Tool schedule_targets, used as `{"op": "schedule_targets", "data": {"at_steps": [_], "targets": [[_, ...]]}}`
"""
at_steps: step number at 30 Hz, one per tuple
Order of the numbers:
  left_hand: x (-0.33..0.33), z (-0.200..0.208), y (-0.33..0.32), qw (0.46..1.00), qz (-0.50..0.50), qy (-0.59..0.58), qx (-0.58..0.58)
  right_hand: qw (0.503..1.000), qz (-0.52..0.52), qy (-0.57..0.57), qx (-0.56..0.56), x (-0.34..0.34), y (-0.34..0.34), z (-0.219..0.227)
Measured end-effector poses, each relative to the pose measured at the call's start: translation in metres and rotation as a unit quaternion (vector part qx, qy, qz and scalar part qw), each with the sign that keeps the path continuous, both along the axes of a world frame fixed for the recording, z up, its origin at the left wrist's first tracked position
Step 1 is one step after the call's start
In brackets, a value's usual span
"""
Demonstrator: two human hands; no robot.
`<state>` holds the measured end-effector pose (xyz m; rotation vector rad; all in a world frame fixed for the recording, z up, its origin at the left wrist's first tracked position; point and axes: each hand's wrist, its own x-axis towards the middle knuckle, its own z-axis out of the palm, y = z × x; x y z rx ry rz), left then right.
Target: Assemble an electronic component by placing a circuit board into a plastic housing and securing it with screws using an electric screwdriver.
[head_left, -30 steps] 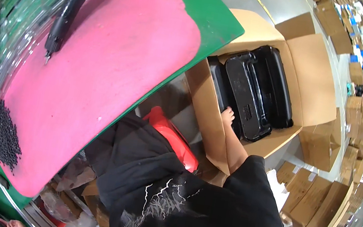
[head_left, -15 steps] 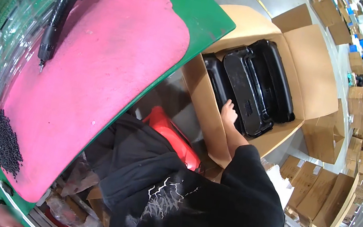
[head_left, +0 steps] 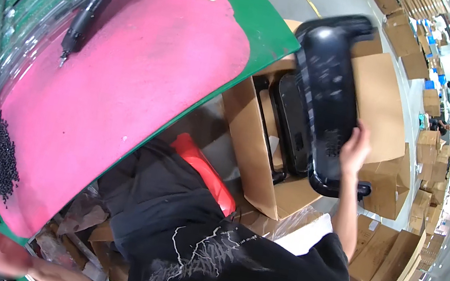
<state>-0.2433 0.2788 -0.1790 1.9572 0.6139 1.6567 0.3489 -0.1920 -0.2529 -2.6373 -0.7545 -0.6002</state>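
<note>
My right hand grips the edge of a long black moulded plastic part, lifted above an open cardboard box. The part is tilted, with a bent arm at each end. More black plastic parts of the same kind lie inside the box, partly covered by the raised one. My left hand hovers by the near left corner of the workbench, blurred by motion, so its grip is unclear. Close to it, a heap of small black screws lies on the pink mat.
A black electric screwdriver is at the far left over the mat, along clear plastic strips. The green bench edge runs beside the box. A red object stands under the bench. More cardboard boxes are stacked at right.
My right hand has raised a black plastic part out of the box, up and to the right. My left hand has come further into view at the lower left.
</note>
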Motion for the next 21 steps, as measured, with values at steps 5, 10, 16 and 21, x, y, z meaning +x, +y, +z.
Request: {"op": "schedule_targets", "data": {"at_steps": [5, 10, 16, 21], "targets": [[0.102, -0.008, -0.056, 0.986, -0.115, 0.111, -0.050, 0.898, 0.068, 0.268, 0.342, -0.020, 0.079, 0.108], [0.155, 0.012, -0.054, 0.914, -0.321, 0.248, 0.002, 0.767, 0.151, 0.519, 0.346, -0.110, 0.187, 0.134], [0.100, -0.004, -0.030, 0.980, -0.121, 0.161, 0.004, 0.579, 0.260, 0.770, 0.058, -0.173, 0.264, 0.111], [0.066, -0.020, -0.033, 0.974, 0.035, 0.139, -0.176, 0.629, 0.566, 0.529, -0.064, -0.190, 0.335, 0.128]]}}
